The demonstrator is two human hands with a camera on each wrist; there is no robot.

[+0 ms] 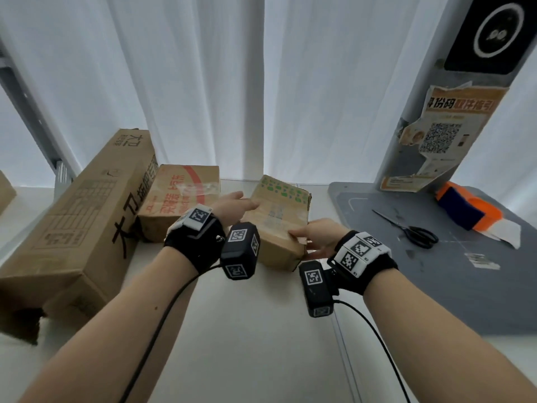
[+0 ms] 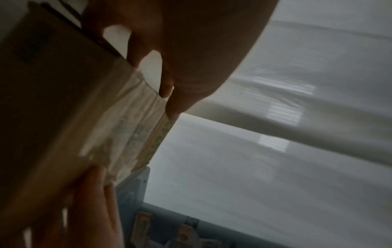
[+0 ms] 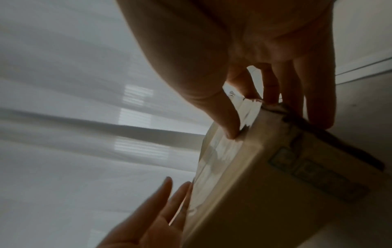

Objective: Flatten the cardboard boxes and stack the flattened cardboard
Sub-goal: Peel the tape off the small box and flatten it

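A small cardboard box (image 1: 280, 219) with green dots and clear tape on top stands on the white table (image 1: 261, 330). My left hand (image 1: 247, 200) touches its left top edge with straight fingers. My right hand (image 1: 302, 239) pinches the near right corner, thumb on top and fingers down the side. In the right wrist view my right hand (image 3: 273, 120) has its thumb on the taped top of the box (image 3: 265, 176). In the blurred left wrist view my left hand (image 2: 167, 99) meets the edge of the box (image 2: 118, 130). Two more boxes stand to the left: a long one (image 1: 75, 228) and a red-printed one (image 1: 177, 199).
At the right lies a grey stand base (image 1: 436, 271) bearing black scissors (image 1: 412, 231) and an orange and blue tape dispenser (image 1: 467, 207). A post with a QR poster (image 1: 441, 132) rises from it. White curtains (image 1: 232, 82) hang behind the table.
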